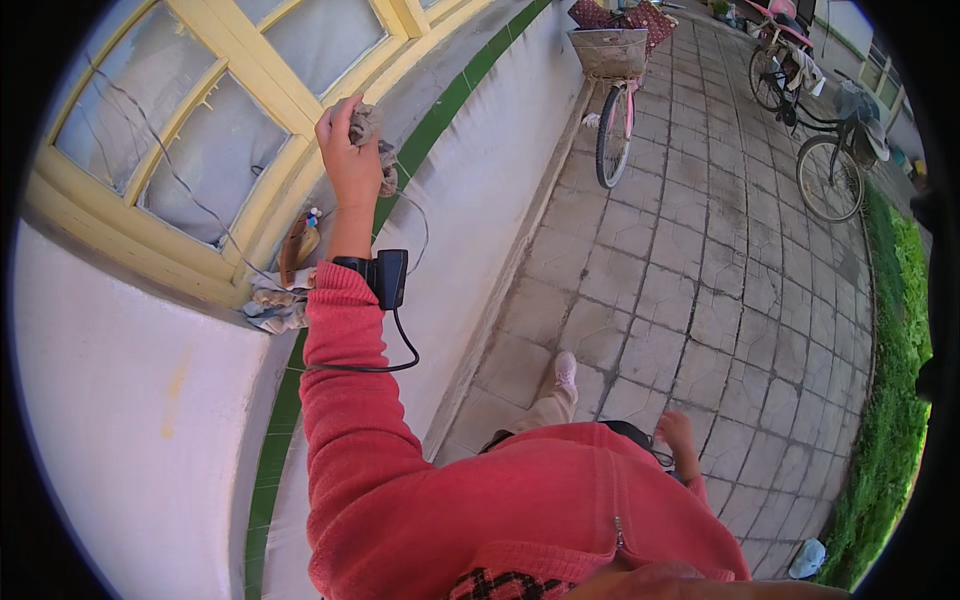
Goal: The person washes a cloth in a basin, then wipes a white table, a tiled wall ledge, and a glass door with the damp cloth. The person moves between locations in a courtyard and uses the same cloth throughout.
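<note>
Red sweater (520,510) fills the bottom of the view. Right hand (678,432) hangs low by the hip, well apart from any object; fingers are loosely curled, but I can't tell if it's open or closed, too small and partly hidden. One shoe (566,368) is on the grey paving (700,280) just ahead of the body.

Left arm goes up along the white wall (120,400). A black wrist device (388,276) is strapped at the cuff, with a cable looping down the sleeve. Beside the forearm on the sill: crumpled cloths (272,305) and a brown object (296,248) leaning against the frame, details unclear.

Left hand (347,150) is raised, fingers closed around a grey-brown rag (372,135); the rag bunches out of the fist and hangs down on its right side. Rag is up against the sill edge, just beside the yellow window frame (250,60). A thin wire runs across the panes.

Further out: pink bicycle (615,110) with a front basket (608,50), parked near the wall. Another bike (815,140) stands on the paving to the right, near the grass strip (895,330).
</note>
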`<state>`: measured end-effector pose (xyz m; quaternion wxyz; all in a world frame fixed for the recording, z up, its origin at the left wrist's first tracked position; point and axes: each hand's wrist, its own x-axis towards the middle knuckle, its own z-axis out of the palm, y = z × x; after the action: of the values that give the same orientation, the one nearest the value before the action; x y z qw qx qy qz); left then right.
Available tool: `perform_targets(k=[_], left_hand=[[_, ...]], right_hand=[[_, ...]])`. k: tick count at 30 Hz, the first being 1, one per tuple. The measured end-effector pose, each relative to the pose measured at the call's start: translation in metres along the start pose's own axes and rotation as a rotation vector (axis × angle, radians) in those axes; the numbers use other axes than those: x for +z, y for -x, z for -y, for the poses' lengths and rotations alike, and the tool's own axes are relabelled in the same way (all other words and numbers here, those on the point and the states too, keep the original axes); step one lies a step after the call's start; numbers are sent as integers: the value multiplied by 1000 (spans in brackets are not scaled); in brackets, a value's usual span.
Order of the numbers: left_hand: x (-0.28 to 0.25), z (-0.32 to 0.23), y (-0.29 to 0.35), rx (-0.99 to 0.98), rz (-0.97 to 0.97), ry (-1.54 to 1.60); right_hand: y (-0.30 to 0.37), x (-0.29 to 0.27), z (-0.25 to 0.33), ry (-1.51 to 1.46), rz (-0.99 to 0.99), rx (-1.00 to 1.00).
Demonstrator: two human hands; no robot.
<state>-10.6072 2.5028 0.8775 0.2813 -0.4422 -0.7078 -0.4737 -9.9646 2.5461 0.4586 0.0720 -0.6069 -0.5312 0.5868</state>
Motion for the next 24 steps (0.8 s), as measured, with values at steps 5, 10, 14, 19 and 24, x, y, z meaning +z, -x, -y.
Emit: perform_targets(k=[5,10,14,19,24], left_hand=[[133,110,-25,-239,387,-491],[207,134,-28,-387,571,-927],[212,139,-43,-303,634,-848],[229,147,-46,-107,532,-768],[264,152,-61,-81,481,-811]], right_hand=[[-52,-44,-29,35,-150,21],[-108,-58,5,96,-124,-5],[-150,-46,103,-154,-126,14],[-220,-25,215,8,-66,-18],[-286,-10,268,7,22,-75]])
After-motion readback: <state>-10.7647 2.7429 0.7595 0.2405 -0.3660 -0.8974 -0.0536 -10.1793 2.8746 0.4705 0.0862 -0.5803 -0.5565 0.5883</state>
